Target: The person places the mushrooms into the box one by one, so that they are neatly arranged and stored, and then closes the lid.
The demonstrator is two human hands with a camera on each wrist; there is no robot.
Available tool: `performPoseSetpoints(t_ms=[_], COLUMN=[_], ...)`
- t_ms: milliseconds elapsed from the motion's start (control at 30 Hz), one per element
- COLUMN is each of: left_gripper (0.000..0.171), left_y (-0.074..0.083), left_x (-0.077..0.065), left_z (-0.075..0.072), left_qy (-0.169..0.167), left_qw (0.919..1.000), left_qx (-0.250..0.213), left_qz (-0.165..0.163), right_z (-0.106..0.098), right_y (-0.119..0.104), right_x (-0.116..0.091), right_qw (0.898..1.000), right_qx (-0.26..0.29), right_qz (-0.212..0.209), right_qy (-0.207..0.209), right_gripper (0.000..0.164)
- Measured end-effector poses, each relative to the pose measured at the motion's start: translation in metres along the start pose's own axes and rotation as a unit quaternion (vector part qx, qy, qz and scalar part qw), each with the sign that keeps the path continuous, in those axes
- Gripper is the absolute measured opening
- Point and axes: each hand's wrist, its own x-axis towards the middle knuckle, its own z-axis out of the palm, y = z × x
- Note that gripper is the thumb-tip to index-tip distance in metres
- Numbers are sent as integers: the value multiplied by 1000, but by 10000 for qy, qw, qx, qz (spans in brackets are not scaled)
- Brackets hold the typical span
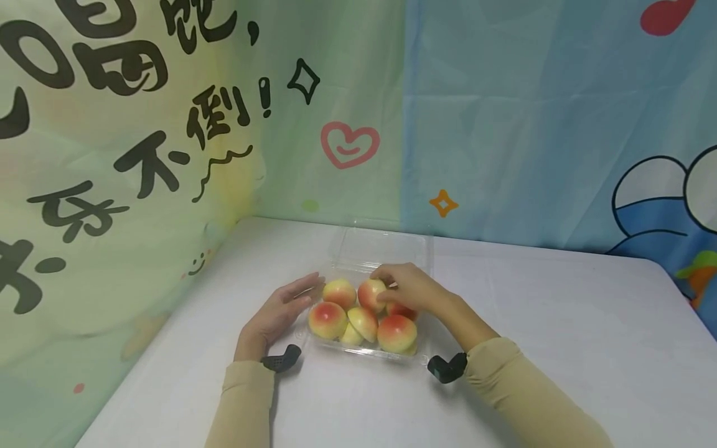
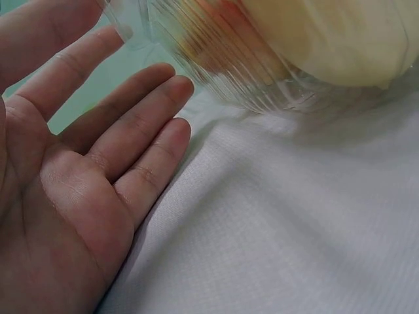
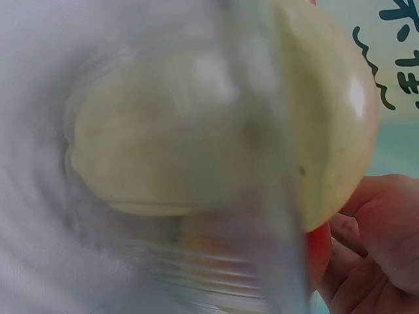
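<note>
Yellow-and-red peaches, several of them, are heaped in a clear plastic box (image 1: 358, 352) on the white table. At the back of the heap my right hand (image 1: 413, 287) pinches a peach (image 1: 368, 295) between thumb and fingers. A pale peach (image 3: 334, 118) and the blurred box wall hide much of that hand in the right wrist view. Beside the box's left side, my left hand (image 1: 278, 314) has its fingers extended and holds nothing. In the left wrist view its fingertips are close to the ribbed box wall (image 2: 222, 72); whether any finger touches it I cannot tell.
The box's clear lid (image 1: 386, 247) lies folded back behind it. White cloth (image 1: 560, 348) covers the table. A printed curtain (image 1: 504, 124) hangs along the back and left edges. Each wrist carries a small black camera (image 1: 448, 368).
</note>
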Motion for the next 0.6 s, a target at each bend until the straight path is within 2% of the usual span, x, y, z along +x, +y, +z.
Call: performPoseSetpoints(t_ms=[267, 600], left_gripper=[54, 54], left_y=[0, -2], left_x=[-1, 1], left_z=[0, -1], left_qy=[-28, -54], left_qw=[10000, 9999], left_qx=[-58, -99], left_qz=[38, 4], right_z=[1, -6], right_y=[4, 6], right_x=[0, -3], right_qw=[9995, 9986], right_qx=[248, 511], right_qz=[-69, 97], right_qy=[158, 89], right_gripper=[40, 36])
